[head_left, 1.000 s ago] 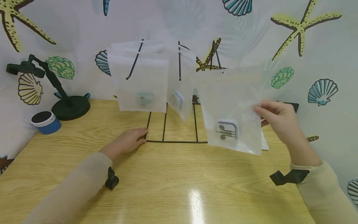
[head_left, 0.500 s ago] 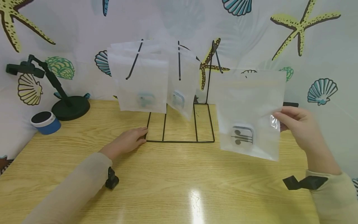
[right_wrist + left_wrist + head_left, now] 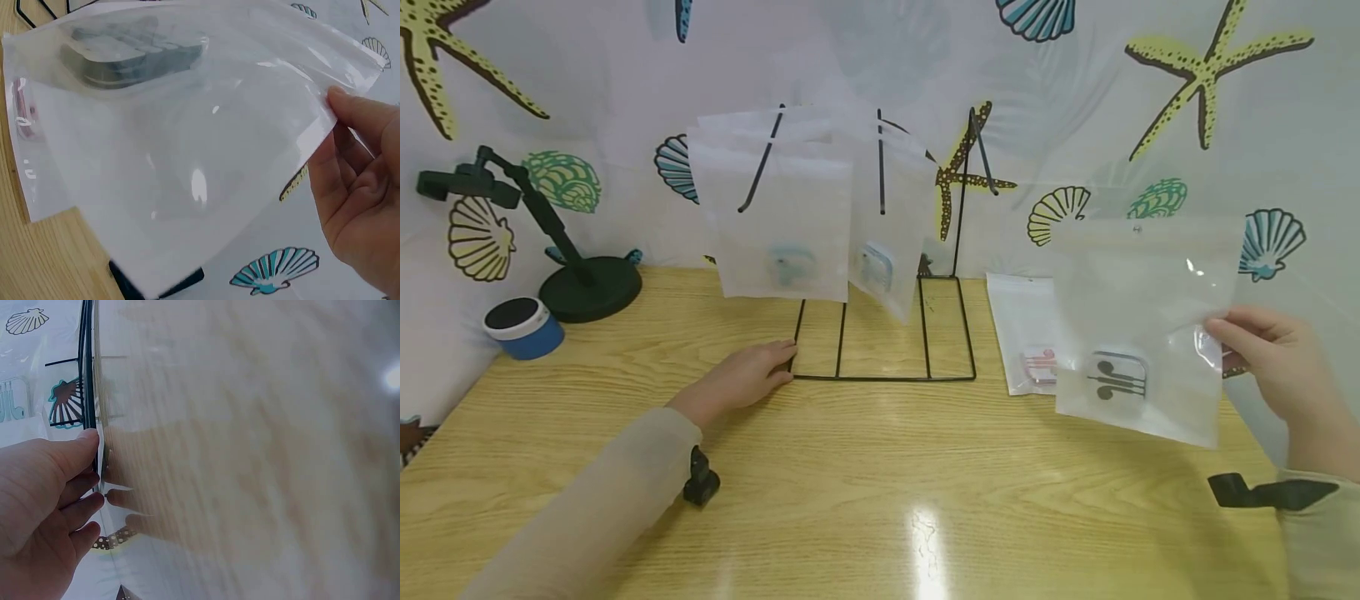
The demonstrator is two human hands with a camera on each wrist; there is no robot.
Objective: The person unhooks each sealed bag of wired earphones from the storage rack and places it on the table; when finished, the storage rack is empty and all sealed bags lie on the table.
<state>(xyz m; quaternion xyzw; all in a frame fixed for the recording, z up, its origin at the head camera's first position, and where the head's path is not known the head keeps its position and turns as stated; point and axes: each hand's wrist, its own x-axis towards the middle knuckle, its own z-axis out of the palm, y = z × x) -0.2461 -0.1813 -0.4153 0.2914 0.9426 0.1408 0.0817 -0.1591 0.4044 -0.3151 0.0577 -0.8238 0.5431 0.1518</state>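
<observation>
The right hand, thumb against fingers, pinches the right edge of a translucent bag and holds it up over the right side of a wooden bench. Dark earphones show in its lower part. Behind it, a smaller white bag with a pink item lies on the bench. The left hand touches the near left side of a black wire rack; whether its fingers curl round the wire, I cannot tell. More bags hang from the rack's left and middle hooks.
</observation>
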